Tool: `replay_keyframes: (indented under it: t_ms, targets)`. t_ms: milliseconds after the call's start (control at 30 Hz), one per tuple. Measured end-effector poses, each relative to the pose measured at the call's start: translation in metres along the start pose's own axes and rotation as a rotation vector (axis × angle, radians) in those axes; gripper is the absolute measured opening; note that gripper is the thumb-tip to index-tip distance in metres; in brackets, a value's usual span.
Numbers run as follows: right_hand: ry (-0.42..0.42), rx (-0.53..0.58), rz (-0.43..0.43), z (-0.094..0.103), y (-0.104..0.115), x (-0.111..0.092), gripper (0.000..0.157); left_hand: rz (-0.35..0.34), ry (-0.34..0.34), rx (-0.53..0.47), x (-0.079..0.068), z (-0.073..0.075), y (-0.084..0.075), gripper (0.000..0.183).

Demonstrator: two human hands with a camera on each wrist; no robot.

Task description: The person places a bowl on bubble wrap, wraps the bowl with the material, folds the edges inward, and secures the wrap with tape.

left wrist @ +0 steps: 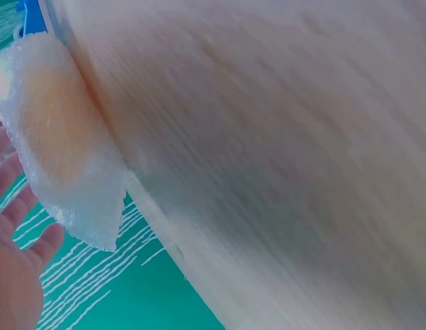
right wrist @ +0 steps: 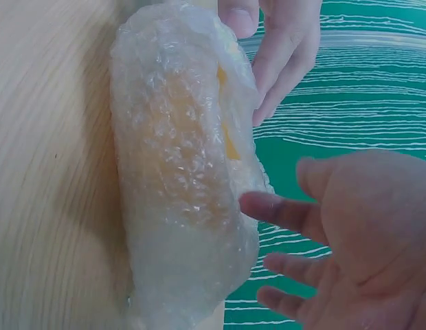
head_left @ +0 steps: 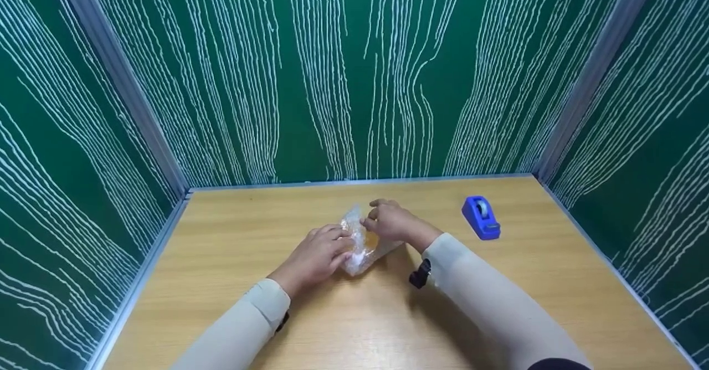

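On the wooden table, between both hands, lies a bundle of clear bubble wrap. Something orange-yellow shows through the plastic and at a gap in its edge; its kind cannot be made out. The left hand rests against the left side of the bundle, fingers extended along it. In the left wrist view, that hand has its fingers spread beside the wrap. From the right, the right hand reaches over the bundle. Its fingers are loosely extended, one fingertip at the wrap's edge.
A blue tape dispenser with a roll of tape stands at the right rear of the table. Green panels with white wavy lines enclose the back and both sides, joined by grey metal posts.
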State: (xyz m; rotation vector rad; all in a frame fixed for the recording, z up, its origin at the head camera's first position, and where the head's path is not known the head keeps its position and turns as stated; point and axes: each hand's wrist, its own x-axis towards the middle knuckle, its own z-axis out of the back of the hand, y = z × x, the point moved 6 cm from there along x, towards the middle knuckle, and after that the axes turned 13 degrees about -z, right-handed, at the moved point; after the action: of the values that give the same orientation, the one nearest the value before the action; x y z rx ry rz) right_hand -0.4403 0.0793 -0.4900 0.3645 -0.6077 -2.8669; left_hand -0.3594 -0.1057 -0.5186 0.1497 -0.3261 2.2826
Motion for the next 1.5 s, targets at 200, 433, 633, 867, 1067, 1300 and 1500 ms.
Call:
replay_keyframes:
  t_ms: [200, 433, 633, 867, 1067, 1300, 1500]
  targets:
    - [0.094, -0.002, 0.059, -0.007, 0.000, 0.001, 0.034, -0.008, 0.001, 0.003, 0.000, -0.001, -0.001, 0.044]
    - [0.083, 0.071, 0.035, -0.004, -0.007, 0.004, 0.030, -0.011, 0.034, 0.005, 0.003, -0.003, -0.001, 0.043]
    - [0.059, 0.067, -0.064, -0.004, -0.011, 0.007, 0.025, 0.031, 0.083, -0.049, 0.006, -0.005, -0.002, 0.046]
    - [0.001, 0.085, -0.109, -0.005, -0.012, 0.009, 0.043, 0.038, 0.092, -0.031, 0.009, -0.006, -0.005, 0.047]
    - [-0.091, 0.124, -0.129, -0.003, -0.014, 0.005, 0.022, 0.056, 0.103, -0.034, 0.011, -0.005, -0.008, 0.048]
    - [-0.139, 0.174, -0.131, -0.004, -0.015, 0.006, 0.023, 0.044, 0.087, 0.006, 0.014, -0.007, -0.007, 0.048]
    - [-0.155, 0.230, -0.152, -0.007, -0.017, 0.008, 0.022, 0.052, 0.088, 0.004, 0.016, -0.009, -0.007, 0.048]
